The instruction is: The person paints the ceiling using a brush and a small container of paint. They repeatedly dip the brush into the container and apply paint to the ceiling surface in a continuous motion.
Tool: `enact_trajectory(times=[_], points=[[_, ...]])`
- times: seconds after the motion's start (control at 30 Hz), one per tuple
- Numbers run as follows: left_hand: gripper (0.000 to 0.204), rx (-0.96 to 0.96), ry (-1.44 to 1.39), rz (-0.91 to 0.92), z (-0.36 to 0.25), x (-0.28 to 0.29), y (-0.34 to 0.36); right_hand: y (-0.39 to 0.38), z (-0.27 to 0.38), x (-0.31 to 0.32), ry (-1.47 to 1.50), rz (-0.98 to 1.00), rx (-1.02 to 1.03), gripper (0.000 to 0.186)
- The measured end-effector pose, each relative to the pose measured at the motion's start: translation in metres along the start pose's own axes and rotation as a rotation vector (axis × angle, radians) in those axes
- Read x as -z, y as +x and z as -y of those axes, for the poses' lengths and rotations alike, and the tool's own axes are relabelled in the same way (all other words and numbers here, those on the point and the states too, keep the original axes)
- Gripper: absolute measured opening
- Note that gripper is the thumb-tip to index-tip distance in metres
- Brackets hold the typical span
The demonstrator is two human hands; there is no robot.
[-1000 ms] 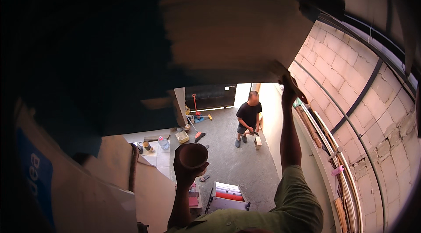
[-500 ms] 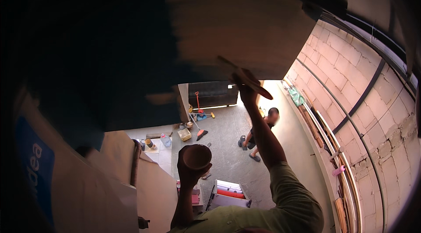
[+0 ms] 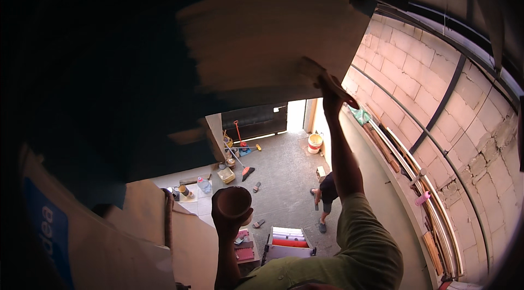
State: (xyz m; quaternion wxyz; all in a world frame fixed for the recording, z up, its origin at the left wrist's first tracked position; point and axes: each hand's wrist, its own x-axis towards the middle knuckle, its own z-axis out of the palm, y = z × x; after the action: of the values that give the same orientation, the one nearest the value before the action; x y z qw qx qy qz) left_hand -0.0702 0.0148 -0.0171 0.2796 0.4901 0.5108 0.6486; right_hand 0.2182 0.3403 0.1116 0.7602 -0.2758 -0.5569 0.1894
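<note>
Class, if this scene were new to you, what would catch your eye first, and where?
Probably the broad pale patch on the dark surface at upper centre, with the right hand holding a brush near its lower right. Below, the left hand holds a round cup. The pale block wall dominates the right side.

There are 1 round brown bowl (image 3: 232, 202), 1 brown-handled paintbrush (image 3: 349, 98) and 1 co-worker in dark clothing (image 3: 328, 192). The grey concrete floor (image 3: 281, 197) carries 2 loose sandals (image 3: 259, 224), 1 dark-and-orange broom (image 3: 248, 172) and, near its far edge, 1 white bucket (image 3: 315, 144).
</note>
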Motion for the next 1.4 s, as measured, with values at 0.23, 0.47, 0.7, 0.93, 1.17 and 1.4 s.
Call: enact_trajectory(times=[0.23,0.47,0.7,0.93,1.17,1.4], points=[[0.079,-0.041,0.105,0.051,-0.019,-0.027,0.003,0.036,-0.022,0.174,-0.131,-0.251,0.047,0.035],[0.082,-0.060,0.124,0.073,-0.004,-0.024,-0.007,-0.029,0.029,0.015,-0.090,0.068,-0.026,0.025],[0.080,-0.019,0.147,0.007,-0.008,-0.003,-0.019,-0.111,0.068,-0.199,0.065,0.203,0.518,0.026],[0.077,-0.018,0.090,-0.050,-0.006,0.011,-0.022,-0.117,0.054,-0.238,0.218,0.213,0.259,0.024],[0.079,0.005,0.084,0.013,-0.008,0.001,-0.019,-0.070,-0.009,-0.061,0.001,0.026,-0.076,0.025],[0.083,-0.026,0.083,0.104,-0.008,-0.014,-0.017,-0.013,-0.086,0.184,-0.265,-0.273,0.117,0.026]])
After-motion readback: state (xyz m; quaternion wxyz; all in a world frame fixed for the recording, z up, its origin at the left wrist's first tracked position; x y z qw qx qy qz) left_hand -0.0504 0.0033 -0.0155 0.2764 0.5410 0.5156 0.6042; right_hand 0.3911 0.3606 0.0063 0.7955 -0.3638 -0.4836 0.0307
